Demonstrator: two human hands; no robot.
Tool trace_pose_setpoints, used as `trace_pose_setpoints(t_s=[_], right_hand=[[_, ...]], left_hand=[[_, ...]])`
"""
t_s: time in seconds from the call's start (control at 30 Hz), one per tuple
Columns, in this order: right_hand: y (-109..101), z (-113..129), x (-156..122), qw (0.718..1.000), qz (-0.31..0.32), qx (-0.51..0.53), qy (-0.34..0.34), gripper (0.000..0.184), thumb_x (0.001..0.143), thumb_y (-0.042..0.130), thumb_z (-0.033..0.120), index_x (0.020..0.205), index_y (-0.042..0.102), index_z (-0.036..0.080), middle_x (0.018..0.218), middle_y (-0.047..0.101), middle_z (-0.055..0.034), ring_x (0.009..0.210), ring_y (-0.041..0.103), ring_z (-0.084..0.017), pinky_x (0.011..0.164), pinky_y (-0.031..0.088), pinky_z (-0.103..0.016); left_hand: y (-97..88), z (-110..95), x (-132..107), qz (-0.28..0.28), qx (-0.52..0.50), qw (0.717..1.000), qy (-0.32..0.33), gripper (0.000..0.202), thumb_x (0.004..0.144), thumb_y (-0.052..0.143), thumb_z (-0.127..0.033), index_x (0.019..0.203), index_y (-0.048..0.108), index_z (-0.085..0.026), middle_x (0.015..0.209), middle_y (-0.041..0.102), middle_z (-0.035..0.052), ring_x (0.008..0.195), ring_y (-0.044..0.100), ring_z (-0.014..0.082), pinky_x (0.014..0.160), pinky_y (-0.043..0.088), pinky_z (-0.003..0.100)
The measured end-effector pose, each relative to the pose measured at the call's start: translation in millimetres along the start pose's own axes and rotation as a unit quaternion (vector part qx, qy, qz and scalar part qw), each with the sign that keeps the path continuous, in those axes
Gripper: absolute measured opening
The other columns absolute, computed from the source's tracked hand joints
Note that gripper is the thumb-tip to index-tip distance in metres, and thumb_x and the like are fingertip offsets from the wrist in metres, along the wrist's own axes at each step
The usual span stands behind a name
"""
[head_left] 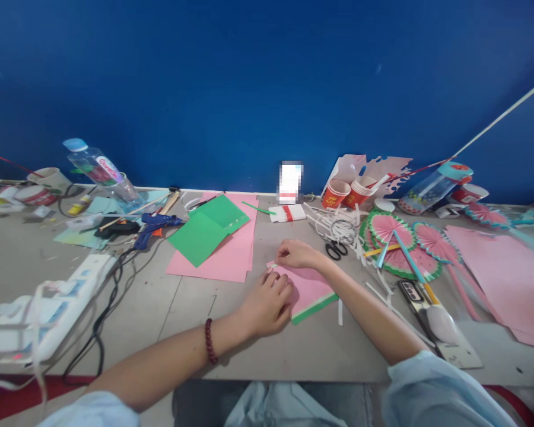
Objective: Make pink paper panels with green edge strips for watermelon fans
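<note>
A pink paper sheet [311,287] with a white and green band along its near edge lies on the grey table [160,302] in front of me. My left hand [267,302] rests on its left end with the fingers curled and pressed down onto the paper. My right hand [296,255] pinches the sheet's far left corner between thumb and fingers. A dark red bead bracelet circles my left wrist.
Pink and green sheets [218,237] lie behind the hands. Black scissors [336,250] and white paper strips sit to the right, beside finished watermelon paper fans [396,243]. Red paper cups [349,193], a blue glue gun [153,228], a power strip [48,308] and plastic bottles are around.
</note>
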State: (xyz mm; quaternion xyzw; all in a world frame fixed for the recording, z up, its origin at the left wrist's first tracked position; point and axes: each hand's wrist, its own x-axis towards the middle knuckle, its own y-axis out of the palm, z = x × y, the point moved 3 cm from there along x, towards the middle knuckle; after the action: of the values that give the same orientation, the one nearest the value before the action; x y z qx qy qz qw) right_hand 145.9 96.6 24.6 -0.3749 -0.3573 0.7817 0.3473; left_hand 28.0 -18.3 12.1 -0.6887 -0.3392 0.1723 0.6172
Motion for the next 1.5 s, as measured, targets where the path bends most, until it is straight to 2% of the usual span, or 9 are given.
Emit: trace_pose_setpoints(t_s=[0.33,1.07,1.5], right_hand=[[0.9,-0.6,0.5,1.000,0.004,0.000,0.004,0.016,0.076,0.059,0.029,0.076,0.072,0.021,0.085,0.068,-0.0017,0.080,0.059,-0.016,0.059,0.035,-0.021],[-0.5,2.6,-2.3,1.000,-0.011,-0.005,0.007,0.016,0.075,0.061,0.033,0.073,0.070,0.020,0.084,0.067,-0.0018,0.077,0.058,-0.015,0.058,0.034,-0.021],[0.2,6.8,-6.2,0.998,-0.035,-0.038,0.028,0.014,0.076,0.062,0.034,0.078,0.070,0.023,0.096,0.067,-0.0014,0.078,0.059,-0.014,0.057,0.032,-0.022]], left_hand=[[-1.6,0.1,1.2,0.004,-0.014,1.000,-0.006,0.035,0.085,0.047,-0.031,0.117,0.050,-0.017,0.114,0.054,0.0123,0.104,0.045,0.0283,0.101,0.031,0.049],[0.3,-0.2,0.8,0.010,-0.005,1.000,-0.003,0.036,0.084,0.049,-0.031,0.116,0.050,-0.015,0.116,0.052,0.0130,0.104,0.043,0.0286,0.101,0.031,0.048],[1.8,0.1,1.0,0.016,-0.010,1.000,-0.006,0.036,0.084,0.047,-0.032,0.116,0.050,-0.015,0.117,0.052,0.0138,0.106,0.043,0.0297,0.100,0.032,0.048]])
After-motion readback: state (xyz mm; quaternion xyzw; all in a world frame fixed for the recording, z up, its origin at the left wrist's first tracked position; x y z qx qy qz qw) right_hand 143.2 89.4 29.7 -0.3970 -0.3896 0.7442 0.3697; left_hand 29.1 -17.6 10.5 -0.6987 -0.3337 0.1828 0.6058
